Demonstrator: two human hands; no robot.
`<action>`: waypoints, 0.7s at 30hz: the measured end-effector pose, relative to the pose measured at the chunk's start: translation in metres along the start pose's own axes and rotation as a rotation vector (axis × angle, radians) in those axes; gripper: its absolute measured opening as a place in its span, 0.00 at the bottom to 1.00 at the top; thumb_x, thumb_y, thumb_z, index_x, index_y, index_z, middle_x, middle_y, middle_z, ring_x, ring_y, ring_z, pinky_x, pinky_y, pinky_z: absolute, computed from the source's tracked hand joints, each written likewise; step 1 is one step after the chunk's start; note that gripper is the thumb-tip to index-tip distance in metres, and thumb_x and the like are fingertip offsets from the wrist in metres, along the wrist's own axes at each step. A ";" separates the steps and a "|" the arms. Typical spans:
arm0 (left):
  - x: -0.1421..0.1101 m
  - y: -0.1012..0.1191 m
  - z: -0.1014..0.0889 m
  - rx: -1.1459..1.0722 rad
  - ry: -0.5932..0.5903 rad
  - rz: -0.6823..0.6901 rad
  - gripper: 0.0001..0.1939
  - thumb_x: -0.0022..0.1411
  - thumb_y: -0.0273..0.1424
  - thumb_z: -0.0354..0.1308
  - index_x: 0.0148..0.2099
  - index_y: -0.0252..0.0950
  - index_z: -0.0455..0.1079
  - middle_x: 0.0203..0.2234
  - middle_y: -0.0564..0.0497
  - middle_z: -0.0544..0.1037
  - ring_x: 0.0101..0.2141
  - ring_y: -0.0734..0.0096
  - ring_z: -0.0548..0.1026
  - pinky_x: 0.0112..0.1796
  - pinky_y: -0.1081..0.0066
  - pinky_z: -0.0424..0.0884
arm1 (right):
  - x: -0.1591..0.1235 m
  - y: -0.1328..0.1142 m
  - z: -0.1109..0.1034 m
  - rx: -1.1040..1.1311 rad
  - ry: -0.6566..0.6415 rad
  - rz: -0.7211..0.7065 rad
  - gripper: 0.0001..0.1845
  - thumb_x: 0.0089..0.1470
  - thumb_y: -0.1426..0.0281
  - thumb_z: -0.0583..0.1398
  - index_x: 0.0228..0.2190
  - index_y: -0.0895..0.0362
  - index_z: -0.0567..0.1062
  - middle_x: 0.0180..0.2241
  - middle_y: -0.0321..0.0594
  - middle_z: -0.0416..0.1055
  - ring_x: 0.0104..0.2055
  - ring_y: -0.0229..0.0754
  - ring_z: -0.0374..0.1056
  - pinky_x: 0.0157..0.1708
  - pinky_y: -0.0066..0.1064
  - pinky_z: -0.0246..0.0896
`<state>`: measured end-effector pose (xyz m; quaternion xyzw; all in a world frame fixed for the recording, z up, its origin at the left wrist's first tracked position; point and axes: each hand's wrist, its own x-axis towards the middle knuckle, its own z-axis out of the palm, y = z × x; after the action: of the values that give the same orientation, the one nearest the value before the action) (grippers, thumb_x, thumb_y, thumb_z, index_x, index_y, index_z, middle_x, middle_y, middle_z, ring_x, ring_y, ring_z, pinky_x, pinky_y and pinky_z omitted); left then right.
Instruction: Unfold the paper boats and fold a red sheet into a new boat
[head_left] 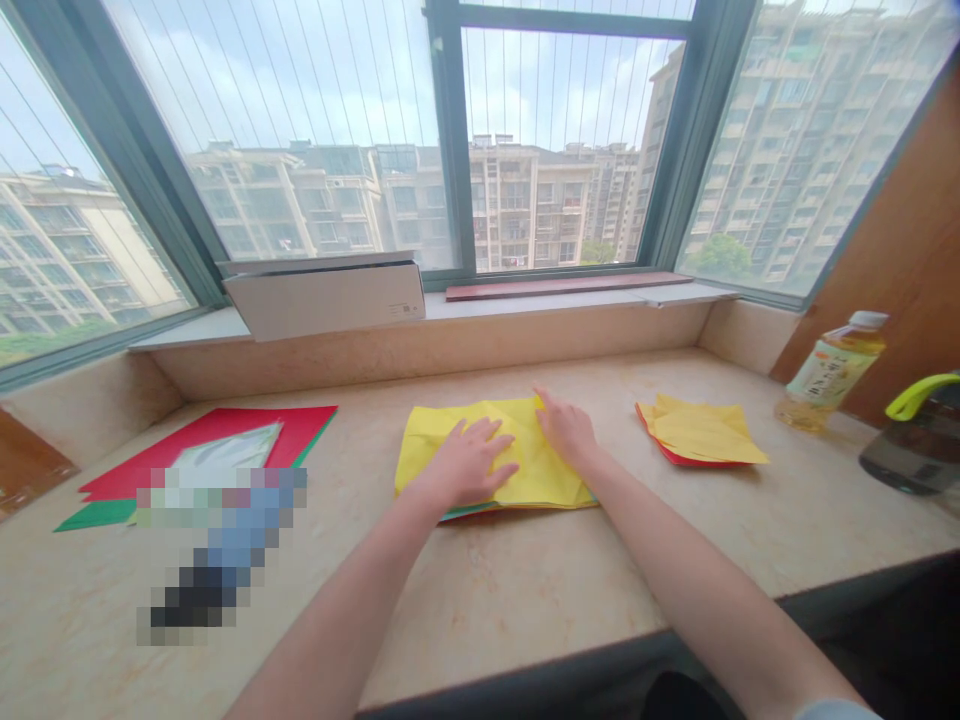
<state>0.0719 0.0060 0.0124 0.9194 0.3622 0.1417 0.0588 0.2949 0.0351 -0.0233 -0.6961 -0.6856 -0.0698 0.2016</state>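
Writing on the bottle: the tea bottle has a label with words on it, but they are too small and blurry to read.
Writing on the box: the white box has tiny print near one corner, and it is too small to read.
Yellow paper: the yellow paper lies flat on the stone counter, right in front of the person. It looks a bit bumpy.
Which way it points: its long side goes from left to right along the counter.
Under the yellow paper: the colored sheets stick out a little at the bottom edge, and they show green and red.
Left hand: the left hand lies on the near part of the yellow paper. Its fingers are spread open and flat, and they do not grip.
Right hand: the right hand sits on the top right part of the same paper. Its fingers are a little bent and touch the paper, but they do not grip.
Left side of the counter: the red paper lies on a green sheet. A blurred thing lies on them and past them, and I cannot tell what it is.
Right side of the counter: the folded yellow paper sits on a red sheet.
Far right: the tea bottle stands just beyond a dark bottle with a lime green handle.
Back: the white box sits on the window ledge, and tall buildings show through the window.
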 end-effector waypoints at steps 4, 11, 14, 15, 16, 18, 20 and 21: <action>-0.005 0.002 0.027 0.086 -0.194 -0.113 0.31 0.67 0.52 0.41 0.69 0.50 0.53 0.69 0.40 0.48 0.68 0.43 0.44 0.59 0.32 0.39 | 0.002 0.009 0.000 -0.023 -0.007 -0.043 0.18 0.62 0.67 0.55 0.51 0.55 0.76 0.58 0.51 0.67 0.60 0.52 0.61 0.57 0.40 0.53; -0.005 0.001 0.031 0.072 -0.215 -0.145 0.32 0.66 0.56 0.39 0.69 0.57 0.50 0.70 0.45 0.45 0.68 0.41 0.41 0.59 0.32 0.36 | -0.015 -0.014 -0.007 -0.198 -0.021 -0.284 0.18 0.63 0.71 0.51 0.44 0.60 0.80 0.62 0.52 0.62 0.68 0.55 0.45 0.66 0.47 0.24; -0.005 0.002 0.033 0.066 -0.204 -0.135 0.31 0.67 0.53 0.39 0.69 0.53 0.49 0.70 0.44 0.47 0.68 0.43 0.43 0.59 0.34 0.38 | -0.027 -0.025 0.000 -0.043 -0.177 -0.224 0.25 0.67 0.62 0.46 0.59 0.57 0.68 0.64 0.50 0.59 0.69 0.54 0.44 0.65 0.51 0.25; -0.004 0.002 0.034 0.068 -0.191 -0.138 0.30 0.68 0.50 0.39 0.70 0.52 0.49 0.70 0.44 0.48 0.68 0.44 0.44 0.60 0.36 0.39 | -0.029 -0.026 0.003 0.008 -0.240 -0.196 0.27 0.67 0.60 0.43 0.62 0.55 0.62 0.66 0.50 0.55 0.69 0.54 0.43 0.65 0.52 0.27; -0.004 0.001 0.035 0.073 -0.175 -0.143 0.29 0.69 0.48 0.40 0.69 0.51 0.50 0.69 0.44 0.50 0.68 0.45 0.45 0.61 0.37 0.40 | -0.030 -0.027 0.006 0.042 -0.287 -0.176 0.29 0.68 0.59 0.41 0.64 0.54 0.59 0.67 0.49 0.52 0.69 0.53 0.43 0.64 0.53 0.30; -0.006 -0.002 0.036 0.084 -0.146 -0.141 0.27 0.70 0.43 0.39 0.69 0.50 0.53 0.69 0.45 0.52 0.67 0.48 0.47 0.62 0.42 0.43 | -0.031 -0.026 0.009 0.070 -0.331 -0.159 0.31 0.67 0.56 0.38 0.65 0.53 0.56 0.68 0.49 0.49 0.70 0.53 0.43 0.64 0.54 0.33; -0.010 -0.009 0.035 0.093 -0.134 -0.138 0.26 0.71 0.43 0.38 0.68 0.49 0.55 0.68 0.47 0.53 0.67 0.51 0.49 0.63 0.46 0.45 | -0.030 -0.024 0.011 0.079 -0.333 -0.152 0.34 0.66 0.52 0.38 0.65 0.53 0.56 0.68 0.50 0.48 0.70 0.53 0.42 0.64 0.54 0.32; -0.014 -0.013 0.033 0.099 -0.132 -0.149 0.27 0.71 0.44 0.36 0.68 0.49 0.54 0.68 0.48 0.53 0.67 0.52 0.49 0.63 0.47 0.45 | -0.029 -0.024 0.011 0.085 -0.336 -0.151 0.35 0.65 0.49 0.38 0.65 0.53 0.56 0.68 0.49 0.48 0.70 0.53 0.41 0.64 0.53 0.31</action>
<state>0.0634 0.0060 -0.0247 0.8990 0.4314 0.0582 0.0476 0.2684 0.0118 -0.0393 -0.6353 -0.7622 0.0613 0.1076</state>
